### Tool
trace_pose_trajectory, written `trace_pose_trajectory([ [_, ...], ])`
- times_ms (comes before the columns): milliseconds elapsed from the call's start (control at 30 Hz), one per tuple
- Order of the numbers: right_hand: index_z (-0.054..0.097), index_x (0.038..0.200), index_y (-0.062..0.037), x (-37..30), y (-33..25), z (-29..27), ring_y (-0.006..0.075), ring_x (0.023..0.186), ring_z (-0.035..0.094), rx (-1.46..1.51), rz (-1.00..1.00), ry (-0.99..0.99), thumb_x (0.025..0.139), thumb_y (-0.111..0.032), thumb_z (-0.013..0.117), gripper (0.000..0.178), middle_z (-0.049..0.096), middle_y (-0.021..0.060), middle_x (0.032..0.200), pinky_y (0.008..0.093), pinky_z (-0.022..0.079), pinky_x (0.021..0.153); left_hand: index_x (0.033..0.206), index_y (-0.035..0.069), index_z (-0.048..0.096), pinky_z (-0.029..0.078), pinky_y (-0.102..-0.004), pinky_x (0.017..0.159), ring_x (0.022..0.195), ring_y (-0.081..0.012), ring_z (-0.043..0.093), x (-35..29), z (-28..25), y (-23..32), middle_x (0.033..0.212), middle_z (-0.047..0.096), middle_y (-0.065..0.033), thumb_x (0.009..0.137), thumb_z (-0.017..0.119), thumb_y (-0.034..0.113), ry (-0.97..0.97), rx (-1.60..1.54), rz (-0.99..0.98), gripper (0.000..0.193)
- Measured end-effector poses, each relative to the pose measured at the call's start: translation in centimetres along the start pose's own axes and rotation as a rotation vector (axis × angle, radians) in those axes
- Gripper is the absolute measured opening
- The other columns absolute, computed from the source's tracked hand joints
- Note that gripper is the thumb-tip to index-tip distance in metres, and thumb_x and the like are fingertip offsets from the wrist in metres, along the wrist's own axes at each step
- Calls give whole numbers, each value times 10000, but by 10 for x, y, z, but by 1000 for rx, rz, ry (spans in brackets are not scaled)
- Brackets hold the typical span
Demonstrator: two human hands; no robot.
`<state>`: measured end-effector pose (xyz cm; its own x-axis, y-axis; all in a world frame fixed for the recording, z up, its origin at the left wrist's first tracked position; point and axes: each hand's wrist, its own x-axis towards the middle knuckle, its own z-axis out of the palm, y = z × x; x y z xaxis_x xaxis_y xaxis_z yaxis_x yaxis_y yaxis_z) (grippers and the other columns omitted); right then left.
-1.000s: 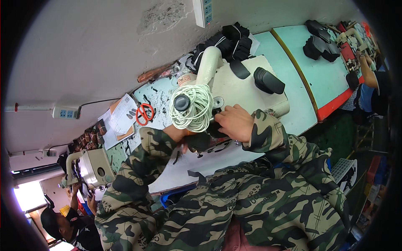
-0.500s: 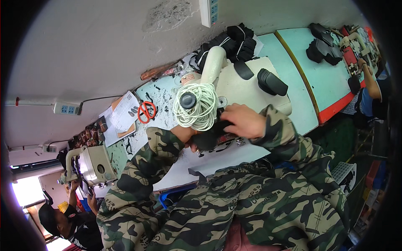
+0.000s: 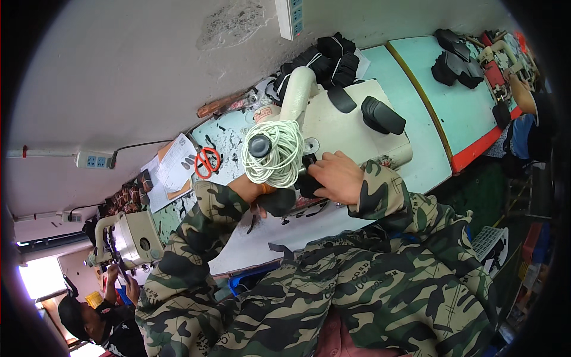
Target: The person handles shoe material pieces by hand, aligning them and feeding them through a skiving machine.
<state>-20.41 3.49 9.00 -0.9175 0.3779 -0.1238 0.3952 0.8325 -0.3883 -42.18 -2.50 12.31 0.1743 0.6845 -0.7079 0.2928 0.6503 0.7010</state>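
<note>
A cream machine arm point(image 3: 297, 89) rises from the bench, with a coil of white cord point(image 3: 273, 157) hung over its near end. Partly behind that coil, my left hand point(image 3: 245, 191) is closed on a dark flat piece with a rounded end point(image 3: 279, 203). My right hand point(image 3: 338, 176) pinches dark material point(image 3: 307, 185) beside the machine's working end, thumb below and fingers on top. Whether both hands hold one piece I cannot tell, and the coil hides the left fingers in part. A stack of black rounded pieces point(image 3: 382, 116) lies on the machine's cream bed, near a single one point(image 3: 341, 99).
Red-handled scissors point(image 3: 207, 163) and papers point(image 3: 176, 162) lie left on the scrap-strewn bench point(image 3: 229, 140). Bundled black pieces point(image 3: 342, 59) sit against the wall. A person works at another machine point(image 3: 137, 235) at left; another person's arm point(image 3: 522, 95) shows at far right.
Both hands have shifted slightly left. The rounded dark end at my left hand has moved left and out from the machine. The whole view has shifted a little too.
</note>
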Motion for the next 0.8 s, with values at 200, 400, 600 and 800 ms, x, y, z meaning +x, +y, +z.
trace_pose_trajectory([
  [200,581,933,-51,0,1,-7,283,918,542,160,51,67,692,-247,707,336,610,74,857,420,435,759,1062,-1,560,422,-225,342,464,-171,614,-4,1,-5,727,637,-104,898,516,167,20,-24,-5,239],
  [400,574,977,-9,-3,0,-7,318,898,522,115,124,-65,748,-267,688,363,596,127,890,418,410,791,1052,-2,565,423,-224,346,470,-172,618,-17,-1,-14,726,637,-103,896,521,161,1,-90,12,230],
  [600,582,943,-26,-6,7,-12,302,902,546,245,57,4,734,-278,695,347,611,120,876,416,436,773,1043,-4,570,424,-223,350,476,-172,622,-8,13,-8,725,636,-101,895,525,154,61,-23,-15,221],
  [800,546,993,6,-2,1,-11,329,922,515,155,105,-79,733,-221,694,375,575,153,923,413,424,800,1073,4,535,457,-221,388,577,-197,663,-23,4,-28,838,637,-118,915,515,123,39,-200,19,198],
])
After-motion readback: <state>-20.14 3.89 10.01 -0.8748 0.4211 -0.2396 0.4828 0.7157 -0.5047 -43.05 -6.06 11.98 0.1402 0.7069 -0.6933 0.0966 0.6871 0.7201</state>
